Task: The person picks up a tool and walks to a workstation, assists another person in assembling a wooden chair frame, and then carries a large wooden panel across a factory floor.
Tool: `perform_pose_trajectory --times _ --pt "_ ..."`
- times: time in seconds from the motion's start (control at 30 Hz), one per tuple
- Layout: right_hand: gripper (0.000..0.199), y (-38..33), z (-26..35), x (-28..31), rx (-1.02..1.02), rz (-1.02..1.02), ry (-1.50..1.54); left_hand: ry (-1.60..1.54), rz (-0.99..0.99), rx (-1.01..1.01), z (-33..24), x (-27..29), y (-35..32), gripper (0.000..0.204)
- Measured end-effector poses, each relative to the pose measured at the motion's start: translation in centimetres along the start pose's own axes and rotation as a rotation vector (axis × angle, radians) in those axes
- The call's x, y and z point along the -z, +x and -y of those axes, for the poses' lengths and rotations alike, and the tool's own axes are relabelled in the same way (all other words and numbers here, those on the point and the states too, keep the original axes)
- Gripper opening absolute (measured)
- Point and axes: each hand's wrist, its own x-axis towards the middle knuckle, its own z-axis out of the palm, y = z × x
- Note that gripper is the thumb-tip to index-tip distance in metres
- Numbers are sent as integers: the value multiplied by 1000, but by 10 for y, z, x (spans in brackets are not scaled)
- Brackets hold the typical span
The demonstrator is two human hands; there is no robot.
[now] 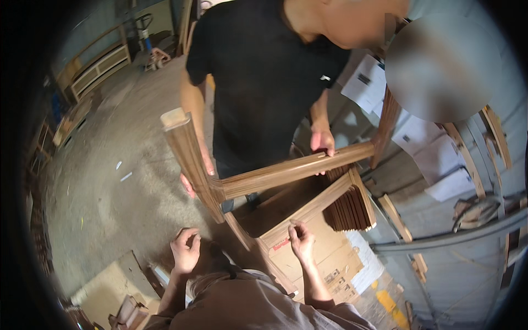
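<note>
My left hand (186, 251) hangs in the air at the lower middle, its fingers loosely curled and nothing visible in them. My right hand (301, 242) is closed in a pinch in front of the rail of a lower brown wooden frame (322, 206); whether it touches the rail or pinches something small, I cannot make out. Across from me, a person in a black T-shirt (253, 82) holds up a brown wooden frame (297, 171) with both hands. One thick upright of it ends in a pale block at the left.
Below the frames lies a cardboard box (330, 264). A stack of dark wooden slats (350, 212) stands by it. Papers (423, 143) and wooden strips hang on the right wall. A pallet jack (154, 52) stands at the far left; wood pieces (132, 311) lie lower left.
</note>
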Motion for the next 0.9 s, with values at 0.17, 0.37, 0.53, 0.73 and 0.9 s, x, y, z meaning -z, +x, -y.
perform_pose_trajectory --times 0.17,0.37,0.53,0.73,0.9 --pt "24 8 30 5 -96 -5 -6 -16 107 76 -22 -3 -10 16" --pt "21 -11 32 -4 -51 -46 0 -155 208 184 -16 -11 -42 18" --pt "22 0 8 59 -300 -433 251 -55 347 193 -3 -4 -50 18" --pt "41 6 -16 168 -187 -504 138 -43 477 161 3 -14 -59 12" --pt "51 50 30 172 -195 -518 36 74 462 172 121 17 -98 18"
